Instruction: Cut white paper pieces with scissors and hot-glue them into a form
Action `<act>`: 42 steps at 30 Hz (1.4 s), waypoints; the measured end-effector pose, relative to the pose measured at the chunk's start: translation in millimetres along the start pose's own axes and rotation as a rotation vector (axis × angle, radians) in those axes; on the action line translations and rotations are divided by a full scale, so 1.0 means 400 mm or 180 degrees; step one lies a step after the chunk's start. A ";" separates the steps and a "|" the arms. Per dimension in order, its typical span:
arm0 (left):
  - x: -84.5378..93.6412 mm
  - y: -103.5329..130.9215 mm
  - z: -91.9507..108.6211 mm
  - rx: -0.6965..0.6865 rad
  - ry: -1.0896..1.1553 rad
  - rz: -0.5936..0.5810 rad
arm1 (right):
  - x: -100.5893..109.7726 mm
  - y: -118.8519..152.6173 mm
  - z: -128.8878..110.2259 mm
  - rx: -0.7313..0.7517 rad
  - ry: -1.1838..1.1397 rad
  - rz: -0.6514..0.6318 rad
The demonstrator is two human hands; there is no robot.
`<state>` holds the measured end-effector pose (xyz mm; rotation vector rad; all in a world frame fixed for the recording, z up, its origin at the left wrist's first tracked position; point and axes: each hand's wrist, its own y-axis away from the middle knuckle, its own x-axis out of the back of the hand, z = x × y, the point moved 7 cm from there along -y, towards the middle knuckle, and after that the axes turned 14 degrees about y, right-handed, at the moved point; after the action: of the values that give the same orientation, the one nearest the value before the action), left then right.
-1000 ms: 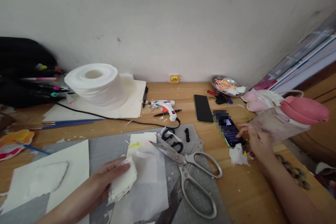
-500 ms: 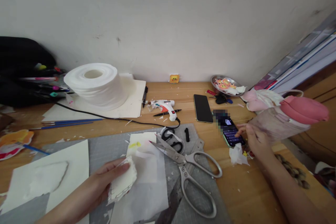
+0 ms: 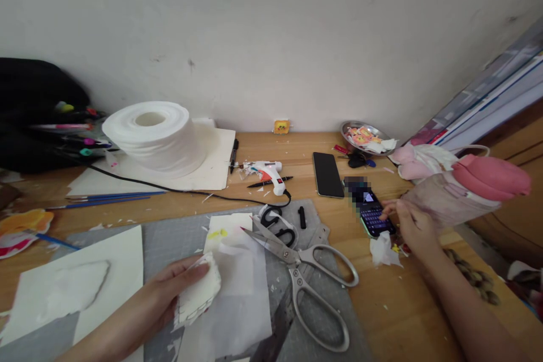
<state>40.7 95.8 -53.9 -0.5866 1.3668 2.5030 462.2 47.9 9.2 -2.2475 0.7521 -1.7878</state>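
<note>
My left hand point(image 3: 176, 284) is closed on a small stack of white card pieces point(image 3: 200, 293) with dark wavy lines along the edge. It holds the stack just above white paper sheets point(image 3: 250, 317), one of which has a yellow smear. My right hand point(image 3: 416, 231) reaches over a lit smartphone point(image 3: 373, 216) lying on the table, a stretched finger at its on-screen keyboard. Nothing shows in that hand, and its other fingers are partly curled. Large metal scissors point(image 3: 292, 257) lie spread between my hands, beside black-handled scissors point(image 3: 285, 235).
A grey cutting mat point(image 3: 169, 232) lies under the papers. Behind stand a big white paper roll point(image 3: 156, 141), a white glue gun point(image 3: 274, 178) with its cord, a dark phone point(image 3: 328, 174) and a metal bowl point(image 3: 345, 131) of cutouts. A pink-lidded bottle point(image 3: 487, 181) lies at right.
Almost nothing differs. The view has shifted very slightly; my left hand keeps the card stack and my right finger stays at the phone's keyboard.
</note>
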 end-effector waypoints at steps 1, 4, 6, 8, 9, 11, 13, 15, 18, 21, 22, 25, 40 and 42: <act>0.002 0.000 0.000 0.0001 -0.0015 0.0017 | 0.001 0.001 0.000 -0.0008 0.0000 0.0016; 0.007 0.000 0.001 -0.0019 0.0008 0.0076 | 0.002 0.003 0.003 -0.0086 0.0016 0.0032; 0.007 -0.001 0.001 -0.0013 0.0005 0.0101 | 0.005 0.004 0.006 -0.0154 0.0005 0.0089; 0.006 -0.001 0.001 -0.0003 -0.0038 0.0107 | 0.010 0.004 0.005 -0.0116 -0.0003 0.0170; 0.005 -0.002 0.001 -0.0004 -0.0059 0.0096 | 0.012 0.003 0.003 -0.0067 0.0012 0.0203; 0.000 -0.002 0.001 -0.0017 -0.0074 0.0041 | 0.014 0.003 0.003 0.0009 0.0068 0.0241; -0.003 -0.002 0.001 -0.0021 -0.0063 -0.0011 | 0.013 0.004 0.007 -0.0003 0.0115 0.0249; -0.003 -0.002 0.001 -0.0032 -0.0033 -0.0030 | 0.013 0.006 0.013 -0.0063 0.0126 0.0267; -0.001 -0.001 0.003 -0.0068 -0.0010 -0.0001 | 0.011 0.009 0.018 -0.0148 0.0128 0.0289; 0.001 -0.003 0.003 -0.0113 -0.0052 0.0017 | 0.010 0.009 0.019 -0.0205 0.0158 0.0284; 0.000 -0.004 0.003 -0.0129 -0.0058 0.0006 | 0.009 0.008 0.019 -0.0228 0.0175 0.0275; -0.001 -0.006 0.002 -0.0134 -0.0032 -0.0051 | 0.008 0.006 0.022 -0.0286 0.0212 0.0249; -0.004 0.001 0.006 -0.0101 -0.0050 0.0056 | 0.002 0.009 0.039 -0.0538 0.0016 0.0182; -0.002 0.000 0.005 -0.0071 -0.0065 0.0041 | 0.002 0.011 0.040 -0.0606 0.0030 0.0173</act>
<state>40.8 97.4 -52.6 -0.5570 1.3412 2.5304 476.2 41.1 3.8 -2.3103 1.0148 -1.7712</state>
